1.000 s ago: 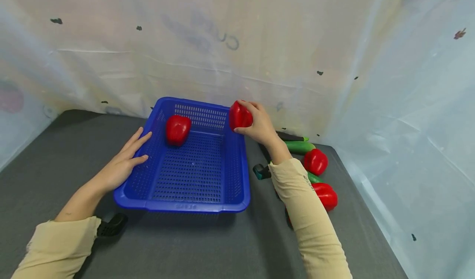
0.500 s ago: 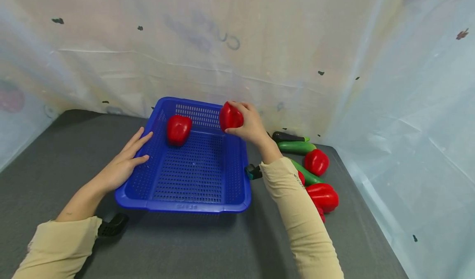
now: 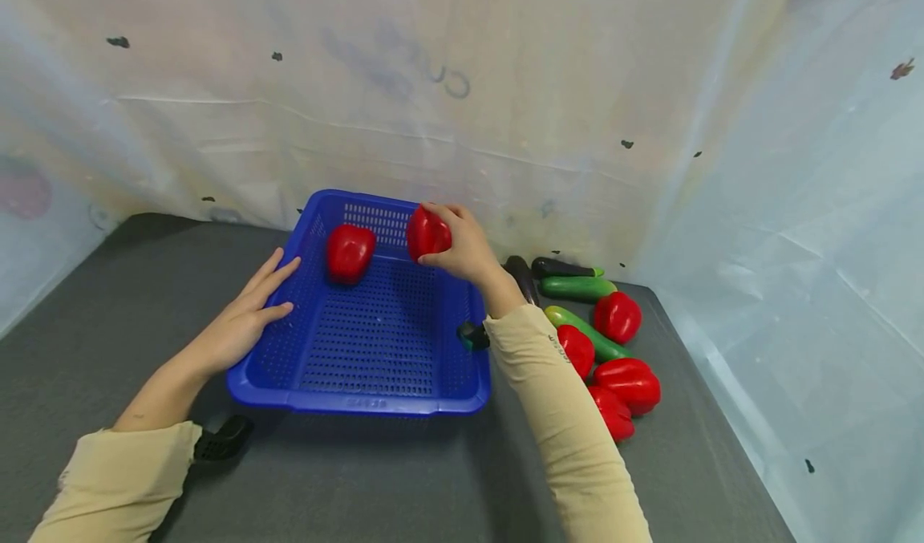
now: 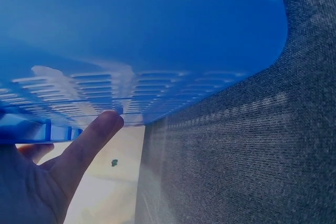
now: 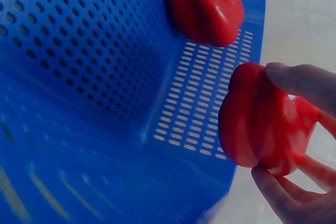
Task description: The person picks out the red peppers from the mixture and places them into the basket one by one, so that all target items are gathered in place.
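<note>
1. One red bell pepper [image 3: 429, 234] is gripped by the right hand [image 3: 468, 246], thumb on one side and fingers on the other. Location: rear right part of the blue perforated basket [image 3: 368, 403]; contact with the wall cannot be determined.
2. Left hand [image 3: 241, 318]: fingers extended and spread, resting against the basket's left side; nothing grasped.
3. Second red bell pepper [image 3: 350, 253]: inside the basket, toward the rear left, apart from the held one.
4. Grey desk [image 3: 361, 479], right of the basket: a rear eggplant [image 3: 561, 269] lies just behind a dark green cucumber [image 3: 576, 289]; another eggplant [image 3: 523, 280] lies nearer the basket, partly hidden by the right arm.
5. Same area: a yellow-tipped cucumber [image 3: 590, 333] lies among four loose bell peppers [image 3: 618, 317], two partly covered by the right sleeve [image 3: 563, 415].
6. Rear: plastic sheeting [image 3: 505, 78] with scattered dark marks.
</note>
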### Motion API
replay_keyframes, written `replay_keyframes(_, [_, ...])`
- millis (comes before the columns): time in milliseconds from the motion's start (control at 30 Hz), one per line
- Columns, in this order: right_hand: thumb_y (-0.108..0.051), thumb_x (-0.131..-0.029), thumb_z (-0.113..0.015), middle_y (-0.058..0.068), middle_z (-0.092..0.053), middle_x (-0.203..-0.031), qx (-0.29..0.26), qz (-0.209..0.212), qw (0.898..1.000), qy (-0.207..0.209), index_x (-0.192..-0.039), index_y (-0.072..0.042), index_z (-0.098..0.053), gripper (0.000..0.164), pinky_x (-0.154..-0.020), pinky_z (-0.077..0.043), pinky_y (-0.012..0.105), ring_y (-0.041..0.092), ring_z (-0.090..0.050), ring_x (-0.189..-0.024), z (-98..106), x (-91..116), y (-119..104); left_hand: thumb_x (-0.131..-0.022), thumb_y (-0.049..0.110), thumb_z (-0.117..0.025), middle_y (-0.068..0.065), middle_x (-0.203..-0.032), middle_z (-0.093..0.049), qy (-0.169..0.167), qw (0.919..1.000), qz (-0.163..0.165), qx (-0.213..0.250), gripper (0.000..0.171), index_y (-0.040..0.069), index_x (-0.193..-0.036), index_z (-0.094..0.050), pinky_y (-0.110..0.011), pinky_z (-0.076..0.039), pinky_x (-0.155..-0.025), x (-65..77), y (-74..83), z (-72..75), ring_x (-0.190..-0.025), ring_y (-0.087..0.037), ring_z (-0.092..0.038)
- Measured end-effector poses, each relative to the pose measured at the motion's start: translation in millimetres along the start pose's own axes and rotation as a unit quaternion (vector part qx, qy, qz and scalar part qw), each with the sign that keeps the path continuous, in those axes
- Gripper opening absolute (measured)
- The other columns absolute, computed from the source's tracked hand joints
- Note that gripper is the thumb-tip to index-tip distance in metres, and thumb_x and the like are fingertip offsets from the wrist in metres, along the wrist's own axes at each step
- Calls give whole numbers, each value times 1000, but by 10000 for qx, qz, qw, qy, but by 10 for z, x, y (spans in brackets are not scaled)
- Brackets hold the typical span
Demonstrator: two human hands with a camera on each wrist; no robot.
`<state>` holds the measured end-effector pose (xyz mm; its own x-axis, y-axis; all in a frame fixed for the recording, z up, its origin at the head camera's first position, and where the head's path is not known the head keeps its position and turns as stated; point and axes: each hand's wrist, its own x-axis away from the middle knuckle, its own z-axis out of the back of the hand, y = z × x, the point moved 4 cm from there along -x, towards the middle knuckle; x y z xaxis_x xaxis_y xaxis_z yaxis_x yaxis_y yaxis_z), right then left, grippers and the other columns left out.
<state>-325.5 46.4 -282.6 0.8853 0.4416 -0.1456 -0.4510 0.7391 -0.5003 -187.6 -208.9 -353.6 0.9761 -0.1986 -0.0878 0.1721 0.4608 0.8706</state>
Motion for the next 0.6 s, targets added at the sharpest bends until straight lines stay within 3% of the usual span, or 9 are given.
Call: replay_keyframes(600, [-15,-76,-80,13,-36,-147,-290,-226,9991,-192,-146,-24,-41,80,-98,-47,48,33,-43,-131,-393,-93,-9,-102,14,-38,-11,-161,16,40,10000,-13,17,60,10,-155,-10,-75,2,-104,5,12,-2,-144,-44,16])
